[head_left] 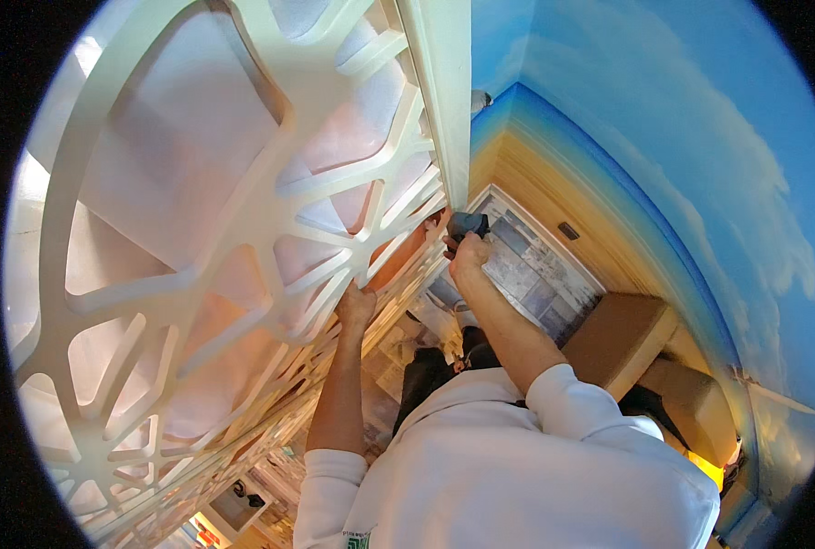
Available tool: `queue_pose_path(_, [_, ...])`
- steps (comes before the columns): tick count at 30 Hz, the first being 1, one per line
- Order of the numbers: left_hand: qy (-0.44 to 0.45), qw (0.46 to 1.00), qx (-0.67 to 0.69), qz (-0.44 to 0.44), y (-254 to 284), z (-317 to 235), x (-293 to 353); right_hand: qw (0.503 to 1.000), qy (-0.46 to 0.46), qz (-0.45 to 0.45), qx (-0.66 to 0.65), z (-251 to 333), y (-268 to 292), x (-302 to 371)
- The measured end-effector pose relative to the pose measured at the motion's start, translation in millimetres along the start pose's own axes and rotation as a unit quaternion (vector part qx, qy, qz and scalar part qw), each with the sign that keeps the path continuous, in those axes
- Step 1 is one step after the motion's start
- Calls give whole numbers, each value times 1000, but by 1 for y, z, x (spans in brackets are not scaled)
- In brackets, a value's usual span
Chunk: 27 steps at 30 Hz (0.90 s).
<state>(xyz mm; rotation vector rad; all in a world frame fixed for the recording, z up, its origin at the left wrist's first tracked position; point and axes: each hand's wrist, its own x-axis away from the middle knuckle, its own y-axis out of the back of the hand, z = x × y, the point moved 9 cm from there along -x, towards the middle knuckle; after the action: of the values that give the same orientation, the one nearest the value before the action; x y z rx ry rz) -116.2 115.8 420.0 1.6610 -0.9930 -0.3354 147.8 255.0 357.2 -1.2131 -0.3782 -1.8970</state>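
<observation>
A dark-grey, blocky handheld tool (468,224) sits at one o'clock, clamped in my right hand (469,254) near the white, web-patterned lattice panel (307,73), which my left hand (357,306) touches at eight o'clock, how closed I can't tell. A wrist tilt could make the tool scratch the panel; a swung elbow might knock the brown, box-shaped block (613,334) at four o'clock

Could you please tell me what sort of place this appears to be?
Probably a decorated indoor room, perhaps a themed leisure space: there is a cloudy-sky wall mural, a white branching lattice panel and a plank-patterned floor.
</observation>
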Motion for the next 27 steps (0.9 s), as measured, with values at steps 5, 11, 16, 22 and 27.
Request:
queue_pose_path(5, [21,998,52,30,-7,5,-4,951,136,246,131,-3,-55,-8])
queue_pose_path(11, [7,994,103,34,-13,5,-11,764,426,244,419,35,-74,-15])
queue_pose_path(16, [56,994,85,45,-19,16,-15,598,453,230,620,38,-82,-11])
queue_pose_path(22, [5,996,89,24,-18,14,-21,890,-210,405,-13,-12,-73,-18])
queue_pose_path(27, [-10,996,86,12,-15,13,-12,848,-254,451,-117,-12,-66,0])
